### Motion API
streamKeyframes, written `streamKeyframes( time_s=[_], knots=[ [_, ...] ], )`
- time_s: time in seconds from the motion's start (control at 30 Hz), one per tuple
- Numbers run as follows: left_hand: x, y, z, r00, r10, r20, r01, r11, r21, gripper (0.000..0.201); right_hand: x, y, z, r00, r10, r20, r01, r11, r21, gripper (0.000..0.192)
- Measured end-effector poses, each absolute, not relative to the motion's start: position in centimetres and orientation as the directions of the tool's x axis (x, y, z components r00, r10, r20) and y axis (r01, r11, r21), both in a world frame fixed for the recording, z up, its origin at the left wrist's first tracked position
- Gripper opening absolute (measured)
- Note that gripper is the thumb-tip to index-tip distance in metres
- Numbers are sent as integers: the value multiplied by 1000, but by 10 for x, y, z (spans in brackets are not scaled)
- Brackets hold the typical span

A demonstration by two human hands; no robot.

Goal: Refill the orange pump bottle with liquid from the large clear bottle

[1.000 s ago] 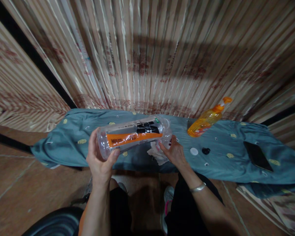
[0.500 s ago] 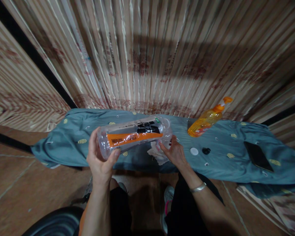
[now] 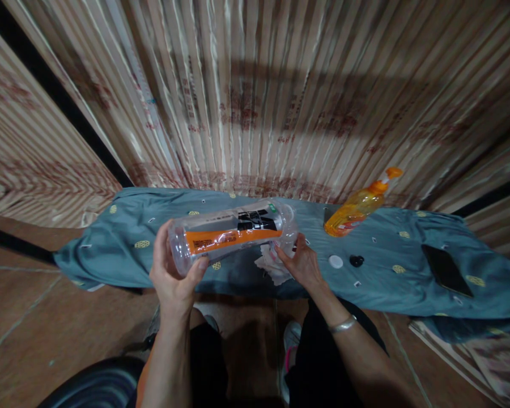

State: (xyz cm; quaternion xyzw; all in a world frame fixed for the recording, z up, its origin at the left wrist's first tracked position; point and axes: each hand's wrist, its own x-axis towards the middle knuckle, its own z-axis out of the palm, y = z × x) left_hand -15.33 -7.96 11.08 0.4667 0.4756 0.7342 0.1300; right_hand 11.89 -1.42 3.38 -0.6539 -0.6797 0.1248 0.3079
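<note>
Fingers: left hand [image 3: 174, 280] grips bottle [image 3: 229, 233] base | right hand [image 3: 302, 263] pinches neck | bottle horizontal

left hand [image 3: 173, 276] raised, fingers curled in grip; right hand [image 3: 302, 263] palm-down, fingers extended forward.

Both hands [image 3: 172, 283] [image 3: 301, 263] grip clear bottle [image 3: 232, 233] sideways above blue cloth [image 3: 123, 243].

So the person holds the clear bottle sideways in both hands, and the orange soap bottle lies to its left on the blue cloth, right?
Not quite. The head view shows the orange soap bottle to the right of the clear bottle, not the left. The rest holds: left hand and right hand hold it sideways over the blue cloth.
</note>
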Motion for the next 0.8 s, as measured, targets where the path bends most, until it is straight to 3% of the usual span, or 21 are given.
streamKeyframes(
  time_s=[0.23, 0.8],
  knots=[
    [-152, -80, 113, -526, 626, 575, 311, -488, 816, 88, 118, -15, 34, 53, 967, 250, 798, 110, -593, 56],
    [-151, -80, 113, -523, 631, 573, 257, -524, 812, 86, 118, -16, 38, 54, 972, 228, 806, 92, -584, 49]
  ],
)
